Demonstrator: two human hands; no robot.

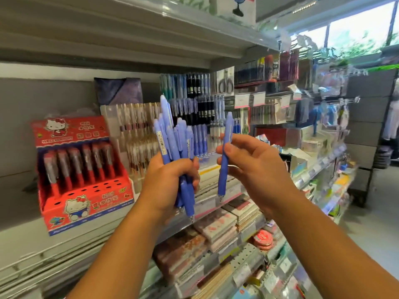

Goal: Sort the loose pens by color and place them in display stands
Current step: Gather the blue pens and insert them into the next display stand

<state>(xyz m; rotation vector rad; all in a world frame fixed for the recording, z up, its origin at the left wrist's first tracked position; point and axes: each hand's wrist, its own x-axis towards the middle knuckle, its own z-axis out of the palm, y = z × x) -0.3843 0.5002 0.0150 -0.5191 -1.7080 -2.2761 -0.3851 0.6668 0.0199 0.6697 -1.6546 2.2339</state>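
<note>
My left hand (170,180) grips a bundle of several blue pens (172,134), held upright with the tips pointing down, in front of the shelf. My right hand (252,162) pinches a single blue pen (225,154), also upright, a little to the right of the bundle. Behind the two hands a tiered clear display stand (200,117) holds rows of blue, black and teal pens. To its left a red Hello Kitty display stand (86,184) holds red pens in its back rows, with open holes along its front row.
A clear stand of pink and gold pens (138,134) sits between the red stand and the blue rows. Notebooks and erasers (216,231) fill the shelf below. Packaged stationery hangs on hooks (280,87) to the right. A shelf (151,39) overhangs above.
</note>
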